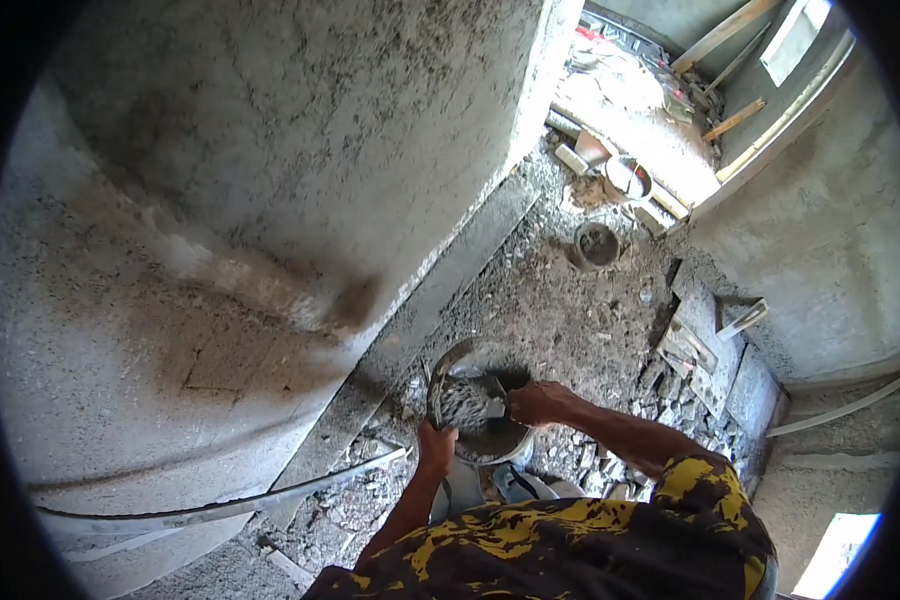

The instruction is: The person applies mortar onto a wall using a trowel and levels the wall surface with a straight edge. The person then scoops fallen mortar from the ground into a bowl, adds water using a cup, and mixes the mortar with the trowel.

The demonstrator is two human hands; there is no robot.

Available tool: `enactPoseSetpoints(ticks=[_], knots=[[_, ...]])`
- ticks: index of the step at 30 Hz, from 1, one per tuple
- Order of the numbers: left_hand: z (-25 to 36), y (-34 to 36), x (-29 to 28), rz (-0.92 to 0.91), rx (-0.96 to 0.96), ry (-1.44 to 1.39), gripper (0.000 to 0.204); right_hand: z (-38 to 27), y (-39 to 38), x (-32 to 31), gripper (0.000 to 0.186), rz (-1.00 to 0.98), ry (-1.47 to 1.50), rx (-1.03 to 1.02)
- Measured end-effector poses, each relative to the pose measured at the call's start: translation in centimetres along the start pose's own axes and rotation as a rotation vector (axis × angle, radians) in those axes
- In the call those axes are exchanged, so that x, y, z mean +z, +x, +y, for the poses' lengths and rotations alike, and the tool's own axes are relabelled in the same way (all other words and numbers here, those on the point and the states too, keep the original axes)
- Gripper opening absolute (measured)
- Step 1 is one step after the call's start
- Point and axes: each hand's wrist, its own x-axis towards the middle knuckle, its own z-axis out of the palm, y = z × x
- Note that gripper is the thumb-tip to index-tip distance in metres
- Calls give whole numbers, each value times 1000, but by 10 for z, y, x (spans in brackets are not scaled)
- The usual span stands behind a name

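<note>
Patterned shirt point(570, 540) behind the fingers point(450, 435); left hand point(436, 446) grasps the bucket point(485, 460) rim, right hand point(538, 403) apparently a trowel point(496, 407); scooping looks underway, mortar point(460, 402) between them left to use

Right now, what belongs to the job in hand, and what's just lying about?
In hand:
- bucket, left hand on its rim
- grey mix inside
- tool, probably a trowel, at right hand

Lying about, apparently:
- second bucket, farther off
- handled tools by the right wall
- rubble
</note>
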Motion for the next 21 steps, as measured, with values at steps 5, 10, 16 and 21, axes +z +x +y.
enactPoseSetpoints(ticks=[5, 10, 16, 21], knots=[[13, -26, 22, -38, -92, 67, 20, 33, -12, 19, 18, 46, -104, 114], [-32, -42, 49, -8, -55, 57, 27, 46, -55, 8, 16, 116, -222, -38], [-21, -98, 111, -2, -55, 52, 33, 103, -78, 51, 15, -87, -235, 84], [-45, -125, 131, 44, 10, -11, 23, 125, -101, 129, 29, -560, 444, 190]])
